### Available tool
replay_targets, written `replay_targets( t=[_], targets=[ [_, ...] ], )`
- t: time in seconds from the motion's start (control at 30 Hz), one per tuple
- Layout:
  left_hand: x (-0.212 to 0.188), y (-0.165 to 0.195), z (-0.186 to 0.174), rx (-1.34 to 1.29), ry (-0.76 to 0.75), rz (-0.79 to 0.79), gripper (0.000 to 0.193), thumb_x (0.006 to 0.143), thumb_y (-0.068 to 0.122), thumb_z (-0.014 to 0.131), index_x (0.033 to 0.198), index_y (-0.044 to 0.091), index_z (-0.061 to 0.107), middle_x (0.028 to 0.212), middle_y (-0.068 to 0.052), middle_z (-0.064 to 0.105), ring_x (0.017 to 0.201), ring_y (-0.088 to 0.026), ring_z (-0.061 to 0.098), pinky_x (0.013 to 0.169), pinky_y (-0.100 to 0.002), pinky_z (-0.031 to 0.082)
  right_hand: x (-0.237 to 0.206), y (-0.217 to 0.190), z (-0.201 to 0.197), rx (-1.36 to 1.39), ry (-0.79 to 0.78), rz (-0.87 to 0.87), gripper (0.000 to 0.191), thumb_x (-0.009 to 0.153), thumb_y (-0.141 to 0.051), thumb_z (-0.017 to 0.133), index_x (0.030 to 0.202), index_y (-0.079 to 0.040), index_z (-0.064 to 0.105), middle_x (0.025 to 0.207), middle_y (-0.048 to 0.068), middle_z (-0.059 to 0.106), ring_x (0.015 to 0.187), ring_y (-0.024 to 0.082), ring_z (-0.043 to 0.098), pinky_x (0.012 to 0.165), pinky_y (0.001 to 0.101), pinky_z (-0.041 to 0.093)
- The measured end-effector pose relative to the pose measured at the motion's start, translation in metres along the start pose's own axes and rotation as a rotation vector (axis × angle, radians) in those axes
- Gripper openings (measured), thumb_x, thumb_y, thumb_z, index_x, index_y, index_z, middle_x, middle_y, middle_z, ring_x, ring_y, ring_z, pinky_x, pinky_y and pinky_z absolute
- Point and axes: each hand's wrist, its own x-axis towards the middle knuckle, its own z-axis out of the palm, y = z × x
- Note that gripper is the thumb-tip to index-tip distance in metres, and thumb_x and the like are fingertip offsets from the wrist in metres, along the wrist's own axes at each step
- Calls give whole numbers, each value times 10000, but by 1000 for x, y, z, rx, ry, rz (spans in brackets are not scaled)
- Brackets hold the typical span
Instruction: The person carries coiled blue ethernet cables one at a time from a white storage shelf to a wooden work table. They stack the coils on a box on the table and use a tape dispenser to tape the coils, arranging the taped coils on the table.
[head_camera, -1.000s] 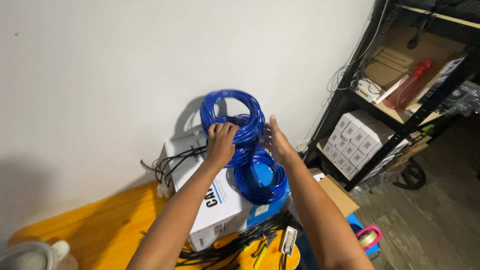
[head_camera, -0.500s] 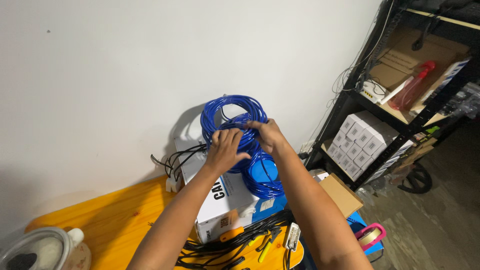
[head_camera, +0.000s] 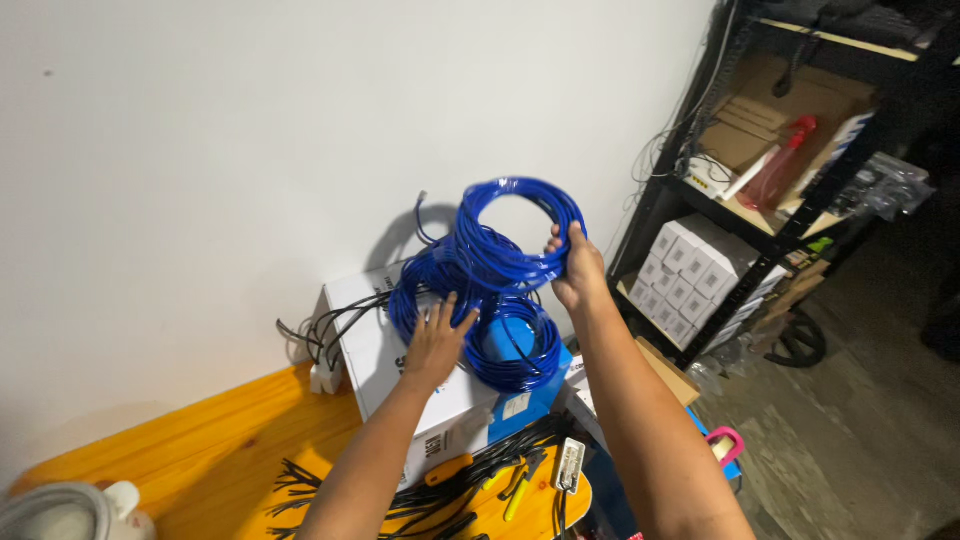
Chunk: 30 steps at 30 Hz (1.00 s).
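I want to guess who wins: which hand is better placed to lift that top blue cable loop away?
Probably the right hand: its fingers wrap the raised blue coil, holding it upright. The left hand lies flat and open on the lower coils atop the white box.

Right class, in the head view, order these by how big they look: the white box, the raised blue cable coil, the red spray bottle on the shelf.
1. White box
2. Raised blue cable coil
3. Red spray bottle; it sits farther from the camera, so its true size is unsure.
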Motion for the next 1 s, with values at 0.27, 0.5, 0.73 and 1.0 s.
replay_targets(
  t=[0.27,0.5,0.73,1.0],
  targets=[
    [16,-39,-18,100,66,-30,564,844,84,606,1377,269,622,1428,-162,529,1308,-323,478,1127,-538,363,-27,23,-87,-84,61,253,344,1082,-340,483,1009,-38,632,838,77,649,632,145,594,606,279,535],
    [45,17,-17,-374,75,-232,484,1000,331,580,1413,77,577,1552,-218,426,1429,-408,392,1217,-500,303,-47,59,-96,-1611,379,186,494,993,-410,620,1199,31,698,1159,242,657,1139,368,581,1004,453,470],
    [50,55,17,-399,-272,-251,729,903,492,621,1495,102,453,1631,-282,126,1521,-438,81,1219,-531,106,-44,64,-97,-1955,176,-248,638,961,-427,591,1513,-133,468,1545,234,397,1429,441,414,1170,485,383],
    [24,60,38,-436,-37,-221,484,903,265,577,1325,39,651,1642,-287,215,1544,-419,165,1246,-521,183,-34,89,-120,-2000,17,-20,822,943,-221,545,1640,-199,110,1616,281,251,1406,507,377,1163,493,354]
  ],
)
